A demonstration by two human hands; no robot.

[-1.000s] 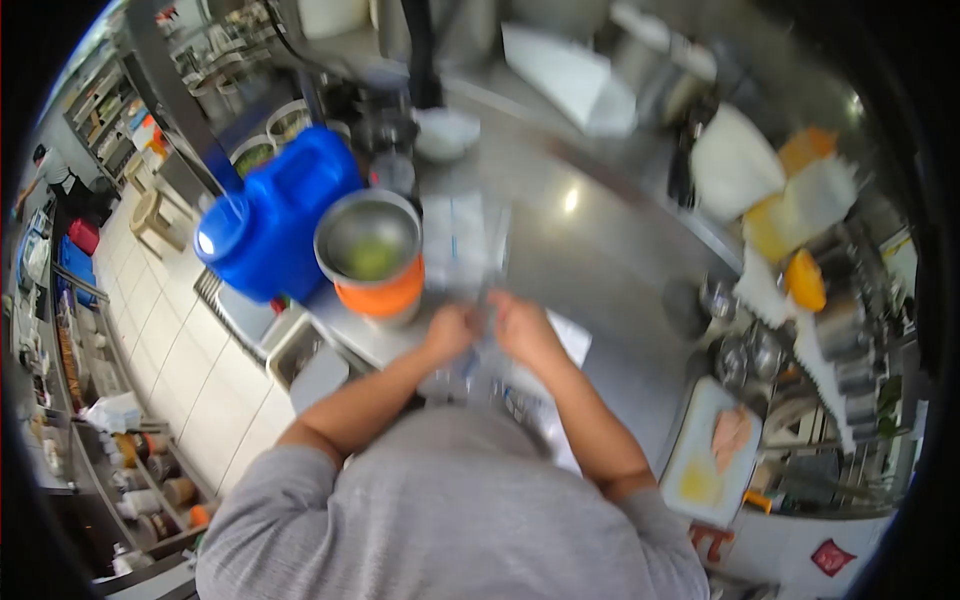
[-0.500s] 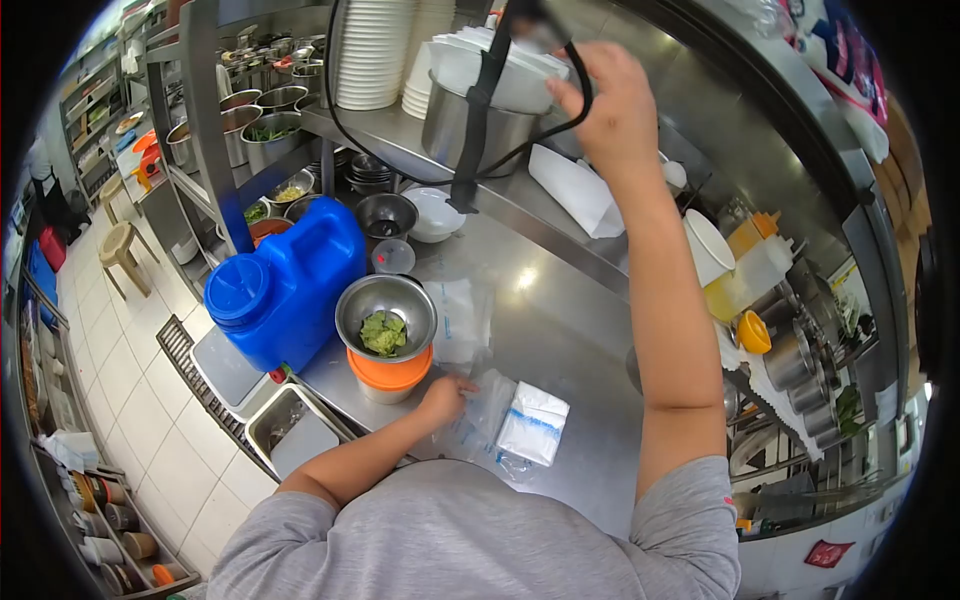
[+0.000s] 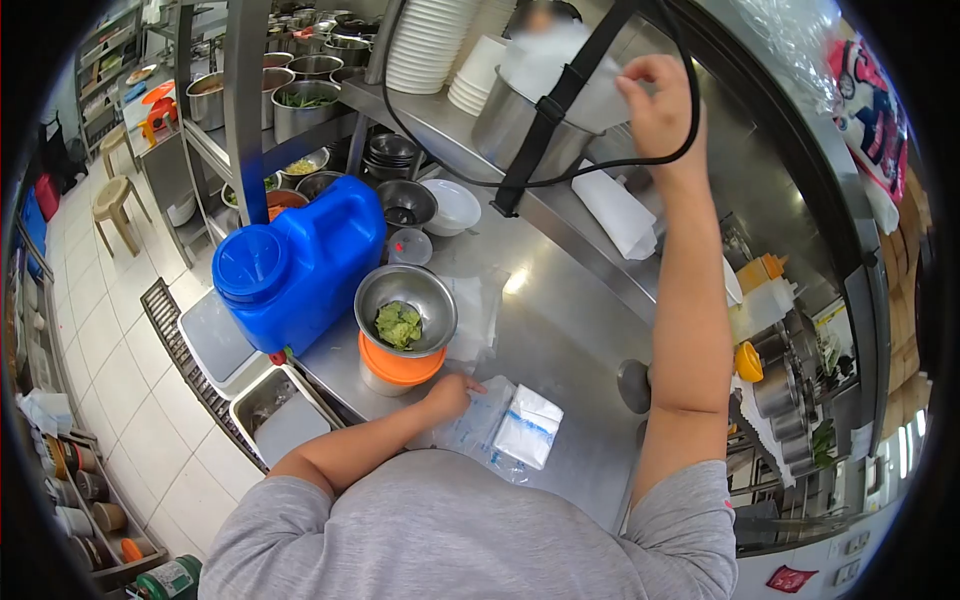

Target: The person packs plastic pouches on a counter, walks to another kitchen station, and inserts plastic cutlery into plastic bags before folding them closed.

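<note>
My left hand (image 3: 447, 398) lies low beside the orange-lidded tub (image 3: 400, 368). Its fingers are stretched out at the edge of a clear plastic bag (image 3: 478, 412), next to a folded pack of white plastic bags (image 3: 528, 427). On the tub's lid rests a steel bowl (image 3: 432, 290) with chopped green leaves (image 3: 398, 325) inside. Raised at the shelf, my right hand (image 3: 662, 118) pinches the edge of a translucent white plastic sheet (image 3: 607, 98). That sheet sticks out from the large metal pot (image 3: 525, 125); its exact kind is unclear.
A blue jerrycan (image 3: 310, 260) stands left of the bowl. Stacked white tubs (image 3: 432, 45) occupy the shelf (image 3: 580, 225). A black strap (image 3: 540, 115) and cable hang before the pot. Sauce bottles (image 3: 760, 305) are on the right, a container with scraps (image 3: 265, 395) at lower left.
The view has shifted, so the counter things appear slightly moved. My right hand has drawn rightward from the pot with the white sheet between its fingers. My left hand stays by the bag.
</note>
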